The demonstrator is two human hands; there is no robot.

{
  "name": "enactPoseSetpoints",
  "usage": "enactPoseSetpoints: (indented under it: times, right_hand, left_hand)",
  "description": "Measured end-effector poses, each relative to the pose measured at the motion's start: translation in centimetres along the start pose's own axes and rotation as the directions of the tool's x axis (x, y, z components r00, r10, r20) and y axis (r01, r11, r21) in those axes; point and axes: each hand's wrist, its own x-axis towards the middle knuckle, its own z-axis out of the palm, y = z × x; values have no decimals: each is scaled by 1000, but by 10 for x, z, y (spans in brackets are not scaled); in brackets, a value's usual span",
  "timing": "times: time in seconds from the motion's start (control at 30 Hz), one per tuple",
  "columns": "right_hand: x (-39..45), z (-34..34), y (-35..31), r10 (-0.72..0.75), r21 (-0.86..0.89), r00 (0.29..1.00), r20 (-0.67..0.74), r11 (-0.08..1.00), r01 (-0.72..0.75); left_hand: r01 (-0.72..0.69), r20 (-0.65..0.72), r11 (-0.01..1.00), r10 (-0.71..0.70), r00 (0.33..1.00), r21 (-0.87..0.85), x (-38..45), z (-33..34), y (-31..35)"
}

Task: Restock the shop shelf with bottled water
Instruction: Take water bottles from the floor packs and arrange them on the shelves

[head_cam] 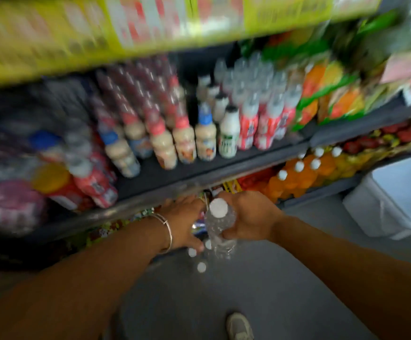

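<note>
My right hand [251, 217] grips a clear water bottle [220, 224] with a white cap, held upright just below the dark shelf edge [165, 192]. My left hand [182, 222], with a thin bangle at the wrist, reaches down beside that bottle toward more white-capped water bottles [200, 258] low near the floor; the blur hides whether its fingers hold one. Water bottles with red labels [261, 114] stand on the shelf behind, at centre right.
Creamy drink bottles [185, 141] fill the middle shelf, wrapped packs [8, 207] lie at the left, orange drinks [297, 175] sit on the lower shelf. A white bin [393, 197] stands on the grey floor at right. My shoe [238, 327] shows below.
</note>
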Motion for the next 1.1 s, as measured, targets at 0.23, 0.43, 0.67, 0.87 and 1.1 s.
enactPoseSetpoints:
  times: [0.23, 0.43, 0.67, 0.87, 1.1]
  right_hand:
    - [-23, -215, -119, -141, 27, 978, -152, 989, 147]
    - [-57, -378, -222, -195, 139, 938, -287, 960, 242]
    - [-80, -534, -324, -301, 143, 858, -415, 910, 388]
    - [-64, -629, -370, -334, 156, 747, -576, 851, 501]
    - [-12, -700, -404, -378, 159, 677, -631, 791, 590]
  left_hand:
    - [-187, -125, 939, 157, 980, -289, -122, -210, 24]
    - [-264, -236, 863, 175, 956, -430, -233, -355, 40]
    - [-339, -496, 839, 96, 863, -426, -334, -485, 39]
    - [-376, -645, 826, 20, 764, -419, -374, -565, 25]
    - [-290, -722, 837, -166, 671, -463, -388, -620, -2]
